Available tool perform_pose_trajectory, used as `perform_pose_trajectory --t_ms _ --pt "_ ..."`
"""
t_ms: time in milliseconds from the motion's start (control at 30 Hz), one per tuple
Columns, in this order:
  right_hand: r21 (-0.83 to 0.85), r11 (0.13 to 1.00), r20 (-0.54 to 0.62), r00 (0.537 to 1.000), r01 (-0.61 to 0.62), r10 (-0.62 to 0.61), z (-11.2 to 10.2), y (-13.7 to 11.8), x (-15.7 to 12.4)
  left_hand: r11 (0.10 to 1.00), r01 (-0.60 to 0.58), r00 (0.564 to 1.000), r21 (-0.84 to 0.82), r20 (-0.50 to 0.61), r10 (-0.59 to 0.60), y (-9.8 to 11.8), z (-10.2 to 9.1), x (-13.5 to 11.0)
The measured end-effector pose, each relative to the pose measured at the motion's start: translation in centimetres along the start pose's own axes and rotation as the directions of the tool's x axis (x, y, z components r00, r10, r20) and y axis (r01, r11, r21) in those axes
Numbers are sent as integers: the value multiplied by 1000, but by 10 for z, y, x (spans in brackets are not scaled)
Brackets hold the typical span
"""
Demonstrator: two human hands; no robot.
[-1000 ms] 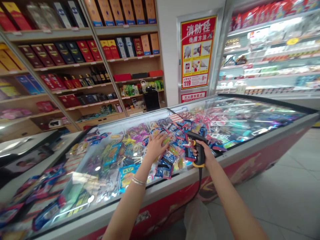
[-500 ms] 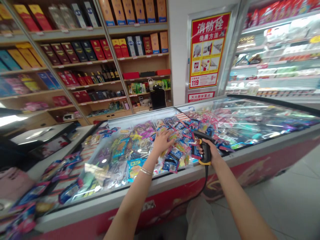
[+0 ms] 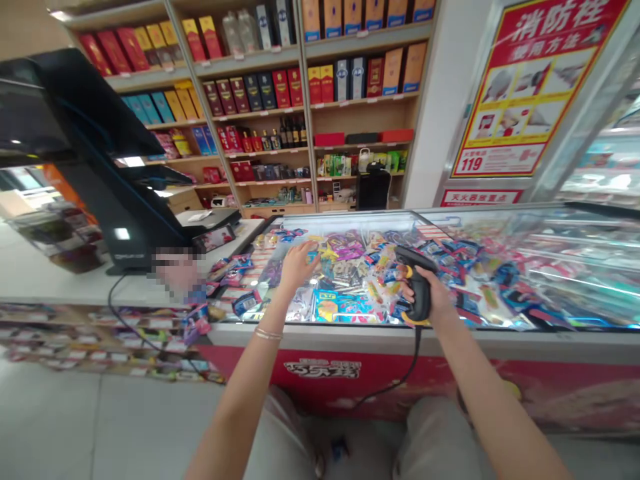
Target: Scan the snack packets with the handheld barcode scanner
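My left hand [image 3: 298,263] is over the glass lid of a chest freezer [image 3: 350,333], with fingers stretched forward and nothing plainly held. Blue and yellow packaging shows by its fingertips, and I cannot tell whether it is touched. In my right hand [image 3: 436,293] is a black and yellow barcode scanner [image 3: 420,297], its cord hanging down the freezer's front. Blue-and-pink snack packets [image 3: 467,267] lie spread on the glass to the right of the scanner. More packets [image 3: 246,303] lie at the left end. Beneath the glass is a large bright blue package [image 3: 340,307].
A dark checkout screen on a stand [image 3: 125,180] occupies the counter [image 3: 65,287] at left. Shelves of boxed bottles [image 3: 280,90] line the back wall. A red fire-hydrant sign [image 3: 535,93] hangs at right. One small dark packet [image 3: 340,448] lies on the floor between my legs.
My view has swung left, bringing the checkout screen into sight. My left hand has left the packet pile and moved left across the glass. My right hand keeps hold of the barcode scanner.
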State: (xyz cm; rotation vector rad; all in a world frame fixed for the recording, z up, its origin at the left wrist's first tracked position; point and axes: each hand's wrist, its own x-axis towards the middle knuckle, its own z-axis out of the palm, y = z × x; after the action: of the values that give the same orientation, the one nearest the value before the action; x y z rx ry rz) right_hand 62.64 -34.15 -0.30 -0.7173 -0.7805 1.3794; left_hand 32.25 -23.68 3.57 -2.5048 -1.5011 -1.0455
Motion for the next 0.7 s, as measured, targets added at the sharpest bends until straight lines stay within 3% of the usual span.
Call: perform_pose_trajectory --t_ms 167,300,500,633,700 --pt "32 989 118 983 -147 142 63 49 32 990 126 989 64 -83 -121 -66 -42 -28" --pt "30 967 191 951 -252 242 106 86 57 940 318 945 126 -123 -303 -108 -59 -49" --pt "-14 915 231 889 -403 395 153 140 97 760 594 804 265 -219 -552 -146 -46 -64" --pt "-71 856 225 827 -513 514 164 162 108 608 728 685 318 -389 -616 -157 -27 -65" --pt "-70 851 238 820 -520 521 164 165 108 555 761 647 335 -442 -621 -163 -20 -65"
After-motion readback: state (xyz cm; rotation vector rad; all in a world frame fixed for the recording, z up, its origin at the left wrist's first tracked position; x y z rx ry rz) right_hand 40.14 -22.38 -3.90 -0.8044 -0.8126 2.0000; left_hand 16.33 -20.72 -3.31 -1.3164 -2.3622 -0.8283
